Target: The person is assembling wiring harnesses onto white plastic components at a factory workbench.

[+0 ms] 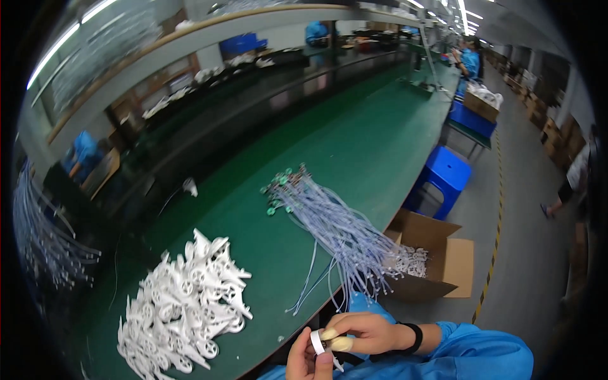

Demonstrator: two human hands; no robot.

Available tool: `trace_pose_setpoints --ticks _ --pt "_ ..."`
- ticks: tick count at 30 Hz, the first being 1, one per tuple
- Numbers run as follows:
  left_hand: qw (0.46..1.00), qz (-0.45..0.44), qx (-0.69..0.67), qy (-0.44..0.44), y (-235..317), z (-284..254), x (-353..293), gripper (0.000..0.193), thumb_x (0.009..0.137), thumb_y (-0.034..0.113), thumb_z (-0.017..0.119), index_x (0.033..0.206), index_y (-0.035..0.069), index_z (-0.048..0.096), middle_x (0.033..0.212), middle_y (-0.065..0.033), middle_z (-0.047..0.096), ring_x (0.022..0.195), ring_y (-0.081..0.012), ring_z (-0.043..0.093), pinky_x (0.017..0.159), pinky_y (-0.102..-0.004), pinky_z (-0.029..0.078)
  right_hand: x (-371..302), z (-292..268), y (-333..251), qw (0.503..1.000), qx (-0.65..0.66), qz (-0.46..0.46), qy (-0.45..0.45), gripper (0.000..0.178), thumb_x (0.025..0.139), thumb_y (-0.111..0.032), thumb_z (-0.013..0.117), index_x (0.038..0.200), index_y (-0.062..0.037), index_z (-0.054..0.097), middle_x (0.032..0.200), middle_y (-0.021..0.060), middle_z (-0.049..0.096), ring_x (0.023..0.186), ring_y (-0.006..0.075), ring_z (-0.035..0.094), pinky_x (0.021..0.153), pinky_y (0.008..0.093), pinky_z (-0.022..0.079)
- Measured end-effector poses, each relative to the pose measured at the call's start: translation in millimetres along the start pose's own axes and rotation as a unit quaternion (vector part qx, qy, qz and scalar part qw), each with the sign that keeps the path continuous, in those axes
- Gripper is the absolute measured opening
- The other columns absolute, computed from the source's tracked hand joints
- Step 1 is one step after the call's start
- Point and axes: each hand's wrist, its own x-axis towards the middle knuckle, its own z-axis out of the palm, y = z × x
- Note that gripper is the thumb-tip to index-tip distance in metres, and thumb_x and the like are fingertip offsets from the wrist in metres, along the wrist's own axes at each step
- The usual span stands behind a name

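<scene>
Close to my body at the table's near edge, my left hand (pixel 308 360) grips a white plastic part (pixel 316 342) with a ring-shaped end, thumb and fingers around it. My right hand (pixel 367 333), with pale yellow finger covers on its fingertips, is pinched together at the ring's opening. Something small and dark shows there; whatever lies between those fingertips is too hidden to name. To the left on the green table lies a heap of similar white plastic parts (pixel 190 304). Ahead of my hands spreads a bundle of bluish-white cables (pixel 345 231) with green round pieces at the far end.
An open cardboard box (pixel 437 278) with small white pieces stands right of the table, below a blue stool (pixel 446 171). More cables (pixel 47 228) hang at the far left. A shelf (pixel 253 19) runs above the line. Other people work farther off; one person walks at right.
</scene>
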Motion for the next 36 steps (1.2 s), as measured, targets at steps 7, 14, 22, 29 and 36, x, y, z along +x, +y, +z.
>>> trace_pose_setpoints --ticks 7,14,22,29,36 --pt "0.925 -0.052 -0.299 -0.229 -11.2 62.5 34.9 0.051 0.093 0.013 0.052 0.136 0.002 0.028 0.135 -0.0132 0.041 0.116 -0.0204 0.048 0.098 -0.0339 0.040 -51.0 -33.3 -28.5 0.992 0.060 0.066 0.092 0.097 0.077 -0.019 0.076 0.144 -0.0063 0.007 0.139 0.0114 0.029 0.130 0.0245 0.032 0.106 0.0391 0.029" --pt "0.918 -0.030 -0.180 -0.353 -11.9 105.4 46.0 0.047 0.095 0.013 0.048 0.137 0.001 0.029 0.142 -0.0132 0.029 0.128 -0.0227 0.035 0.104 -0.0341 0.031 -70.2 -74.6 -48.2 0.979 0.022 0.152 0.136 0.042 0.089 -0.011 0.061 0.127 -0.0007 0.046 0.117 0.0074 0.056 0.108 0.0154 0.053 0.094 0.0309 0.042" --pt "0.973 -0.120 -0.068 -0.186 -28.1 36.2 52.3 0.017 0.092 0.010 0.055 0.105 -0.001 0.059 0.084 -0.0017 0.058 0.078 -0.0096 0.055 0.071 -0.0217 0.046 -56.8 -196.9 -119.1 0.901 0.016 0.302 0.311 0.018 0.085 -0.019 0.065 0.090 -0.0025 0.060 0.080 0.0106 0.064 0.062 0.0172 0.064 0.048 0.0286 0.049" --pt "0.985 -0.170 0.024 0.027 -19.4 -56.2 30.0 0.046 0.098 0.024 0.043 0.059 0.000 0.054 0.069 -0.0063 0.060 0.060 -0.0091 0.050 0.054 -0.0233 0.036 65.0 -303.3 -100.7 0.788 -0.347 0.390 0.328 0.017 0.082 -0.019 0.060 0.085 -0.0044 0.052 0.059 0.0005 0.047 0.043 0.0086 0.042 0.036 0.0254 0.031" --pt "0.973 -0.153 0.021 0.174 -6.1 -88.4 -0.4 0.008 0.092 0.008 0.056 0.095 0.002 0.058 0.071 0.0020 0.056 0.059 -0.0022 0.044 0.054 -0.0153 0.034 159.8 -351.6 19.5 0.665 -0.601 0.336 0.289 0.036 0.080 -0.018 0.056 0.111 0.0013 0.055 0.108 0.0233 0.059 0.099 0.0373 0.058 0.083 0.0435 0.047"
